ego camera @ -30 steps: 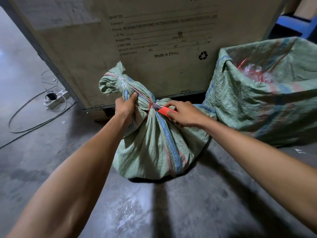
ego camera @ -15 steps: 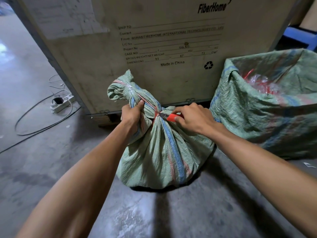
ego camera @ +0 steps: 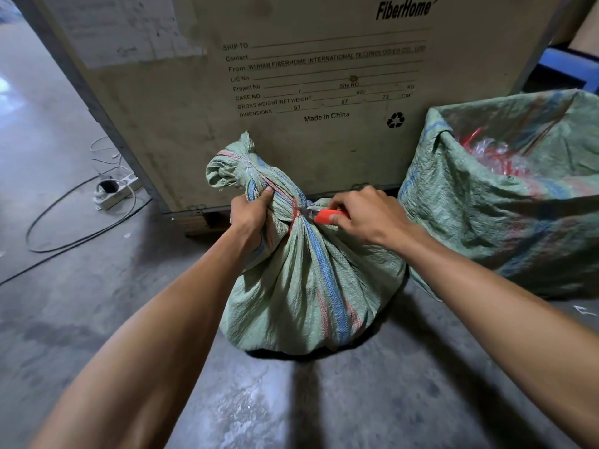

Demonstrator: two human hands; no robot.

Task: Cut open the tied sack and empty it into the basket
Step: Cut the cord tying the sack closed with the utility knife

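Observation:
A green woven sack (ego camera: 311, 286) with blue and red stripes stands on the concrete floor, its neck bound by a red tie (ego camera: 295, 211). My left hand (ego camera: 251, 215) grips the gathered neck just left of the tie. My right hand (ego camera: 366, 215) holds a red utility knife (ego camera: 325, 216), whose blade touches the neck at the tie. To the right stands an open green woven sack (ego camera: 479, 222) lining a container, with red and clear plastic inside it.
A large wooden shipping crate (ego camera: 291, 76) stands right behind the sack. A white power strip (ego camera: 113, 191) with black cables lies on the floor at the left. A blue object (ego camera: 570, 64) shows at the far right, behind the crate.
The view has shifted, so the sack and hands sit lower in frame. The knife blade stays at the tie and my grip on the neck holds.

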